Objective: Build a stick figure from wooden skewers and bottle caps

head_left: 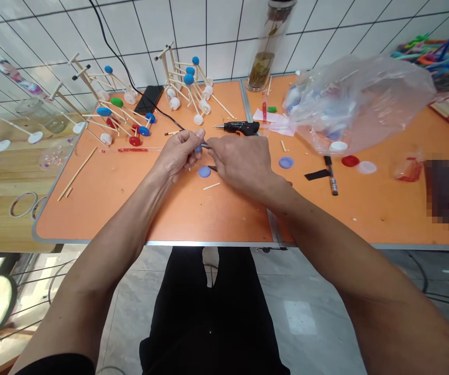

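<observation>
Left hand [178,155] is closed, pinching a small blue piece [198,149] between thumb and fingers; its exact form is partly hidden. Right hand [244,166] grasps a thin dark implement [206,146], long axis running leftward, tip just beside that piece. Both hands lie directly in front of the black hot glue gun [240,127] on the orange tabletop [209,219].
</observation>
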Available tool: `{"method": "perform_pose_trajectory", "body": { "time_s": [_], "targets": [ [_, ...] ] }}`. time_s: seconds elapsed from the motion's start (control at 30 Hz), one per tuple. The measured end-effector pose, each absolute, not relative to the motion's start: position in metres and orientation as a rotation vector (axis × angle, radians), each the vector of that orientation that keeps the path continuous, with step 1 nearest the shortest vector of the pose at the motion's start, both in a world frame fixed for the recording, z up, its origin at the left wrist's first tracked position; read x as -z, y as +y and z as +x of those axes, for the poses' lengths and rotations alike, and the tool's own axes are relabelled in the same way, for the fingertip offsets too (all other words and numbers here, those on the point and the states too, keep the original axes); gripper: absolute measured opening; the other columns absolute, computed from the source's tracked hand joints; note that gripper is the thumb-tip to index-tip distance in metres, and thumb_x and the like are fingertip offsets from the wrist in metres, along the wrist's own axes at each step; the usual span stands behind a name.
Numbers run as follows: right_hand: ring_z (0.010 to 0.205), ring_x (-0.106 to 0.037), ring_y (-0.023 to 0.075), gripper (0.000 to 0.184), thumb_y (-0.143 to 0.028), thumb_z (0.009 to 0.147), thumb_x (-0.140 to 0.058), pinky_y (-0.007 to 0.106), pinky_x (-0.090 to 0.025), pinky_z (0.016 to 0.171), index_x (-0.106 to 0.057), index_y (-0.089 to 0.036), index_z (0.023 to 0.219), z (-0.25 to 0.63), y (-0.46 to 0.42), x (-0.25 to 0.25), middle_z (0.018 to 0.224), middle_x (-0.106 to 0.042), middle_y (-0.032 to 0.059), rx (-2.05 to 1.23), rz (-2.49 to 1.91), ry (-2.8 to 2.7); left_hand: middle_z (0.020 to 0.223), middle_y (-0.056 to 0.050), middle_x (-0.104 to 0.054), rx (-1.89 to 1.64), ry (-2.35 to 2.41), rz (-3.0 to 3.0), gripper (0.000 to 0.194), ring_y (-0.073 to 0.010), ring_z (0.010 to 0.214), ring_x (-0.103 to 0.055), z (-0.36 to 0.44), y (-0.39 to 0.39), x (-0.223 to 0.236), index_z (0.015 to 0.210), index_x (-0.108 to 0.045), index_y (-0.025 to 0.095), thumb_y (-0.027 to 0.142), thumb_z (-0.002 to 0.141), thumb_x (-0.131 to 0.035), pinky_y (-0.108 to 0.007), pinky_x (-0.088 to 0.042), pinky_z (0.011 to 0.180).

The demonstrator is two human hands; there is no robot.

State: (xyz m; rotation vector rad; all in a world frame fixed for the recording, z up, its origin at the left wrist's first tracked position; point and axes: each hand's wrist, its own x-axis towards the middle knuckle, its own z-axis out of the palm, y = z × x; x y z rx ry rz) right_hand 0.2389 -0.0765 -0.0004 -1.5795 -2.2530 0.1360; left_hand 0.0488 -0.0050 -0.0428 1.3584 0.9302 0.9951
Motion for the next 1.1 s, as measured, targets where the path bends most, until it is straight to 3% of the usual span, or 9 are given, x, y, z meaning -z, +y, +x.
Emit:
{"method": "perform_pose_trajectory", "body": {
  "time_s": [0.17, 0.3, 0.4, 0.6, 0.7, 0.83, 0.97, 1.03, 1.1],
  "targets": [
    [0.069, -0.048, 0.0190, 0.028, -0.031, 0.108, -0.065, 0.033, -0.031, 0.064, -0.063, -0.023, 0.081, 0.245, -0.069, -0.005, 0.071, -0.053, 0.0026, -0.801, -1.385, -1.903, 0.068, 0.003, -0.066, -1.156, 0.871, 1.459, 0.055, -0.0080, 0.052, -0.055, 0.052, -0.007, 0.040, 0.085, -0.065, 0.024, 0.070, 0.086, -0.095, -0.024, -0.036, 0.048],
    [0.052, -0.014, 0.0103, 0.021, -0.037, 0.108, -0.066, 0.025, -0.017, 0.045, -0.065, -0.023, 0.093, 0.257, -0.058, -0.007, 0.061, -0.025, -0.0102, -1.707, -1.123, -1.470, 0.077, 0.001, -0.069, -1.221, 0.832, 1.536, 0.049, -0.0130, 0.069, -0.069, 0.048, -0.005, 0.039, 0.094, -0.071, 0.025, 0.065, 0.084, -0.098, -0.025, -0.047, 0.059],
    [0.049, -0.006, 0.0076, 0.019, -0.035, 0.114, -0.057, 0.019, -0.012, 0.039, -0.062, -0.021, 0.102, 0.264, -0.050, -0.007, 0.061, -0.024, -0.0133, -2.159, -0.921, -1.239, 0.083, 0.000, -0.071, -1.261, 0.795, 1.551, 0.046, -0.0159, 0.078, -0.074, 0.044, -0.003, 0.041, 0.100, -0.075, 0.026, 0.062, 0.084, -0.099, -0.027, -0.053, 0.065],
    [0.044, -0.006, 0.0067, 0.022, -0.032, 0.123, -0.040, 0.011, -0.018, 0.038, -0.053, -0.022, 0.109, 0.266, -0.043, 0.001, 0.060, -0.022, -0.0152, -2.400, -0.538, -1.101, 0.094, -0.001, -0.078, -1.321, 0.614, 1.627, 0.054, -0.0174, 0.087, -0.079, 0.040, 0.006, 0.046, 0.103, -0.078, 0.028, 0.073, 0.080, -0.097, -0.030, -0.063, 0.076],
    [0.047, -0.005, 0.0079, 0.024, -0.032, 0.122, -0.039, 0.014, -0.017, 0.039, -0.056, -0.021, 0.109, 0.261, -0.047, 0.002, 0.061, -0.023, -0.0147, -2.283, -0.630, -1.188, 0.094, -0.001, -0.080, -1.309, 0.584, 1.587, 0.054, -0.0164, 0.085, -0.078, 0.040, 0.008, 0.045, 0.101, -0.079, 0.027, 0.071, 0.078, -0.099, -0.029, -0.062, 0.076],
    [0.052, -0.013, 0.0101, 0.027, -0.037, 0.116, -0.052, 0.022, -0.015, 0.047, -0.067, -0.019, 0.103, 0.249, -0.057, 0.003, 0.061, -0.024, -0.0120, -1.667, -0.995, -1.452, 0.087, -0.001, -0.078, -1.274, 0.649, 1.478, 0.048, -0.0126, 0.072, -0.073, 0.045, 0.003, 0.041, 0.098, -0.079, 0.023, 0.061, 0.080, -0.103, -0.026, -0.057, 0.067],
    [0.070, -0.050, 0.0174, 0.029, -0.035, 0.112, -0.058, 0.029, -0.033, 0.065, -0.073, -0.019, 0.092, 0.241, -0.064, 0.006, 0.074, -0.058, 0.0016, -0.772, -1.291, -1.903, 0.075, 0.002, -0.072, -1.273, 0.790, 1.399, 0.041, -0.0096, 0.062, -0.066, 0.051, -0.004, 0.037, 0.090, -0.075, 0.021, 0.051, 0.084, -0.103, -0.022, -0.051, 0.058],
    [0.088, -0.064, 0.0243, 0.028, -0.033, 0.113, -0.057, 0.033, -0.037, 0.073, -0.076, -0.019, 0.100, 0.239, -0.067, 0.007, 0.093, -0.076, 0.0097, -0.367, -1.466, -2.059, 0.072, 0.002, -0.071, -1.242, 0.854, 1.360, 0.041, -0.0082, 0.058, -0.063, 0.053, -0.005, 0.038, 0.086, -0.073, 0.020, 0.049, 0.087, -0.101, -0.020, -0.048, 0.055],
    [0.098, -0.070, 0.0298, 0.033, -0.034, 0.116, -0.050, 0.035, -0.038, 0.077, -0.079, -0.019, 0.113, 0.238, -0.069, 0.008, 0.108, -0.082, 0.0151, -0.124, -1.608, -2.157, 0.070, 0.002, -0.072, -1.199, 0.883, 1.308, 0.040, -0.0073, 0.054, -0.061, 0.054, -0.003, 0.039, 0.085, -0.072, 0.020, 0.050, 0.090, -0.099, -0.019, -0.047, 0.052]
  ]
}}
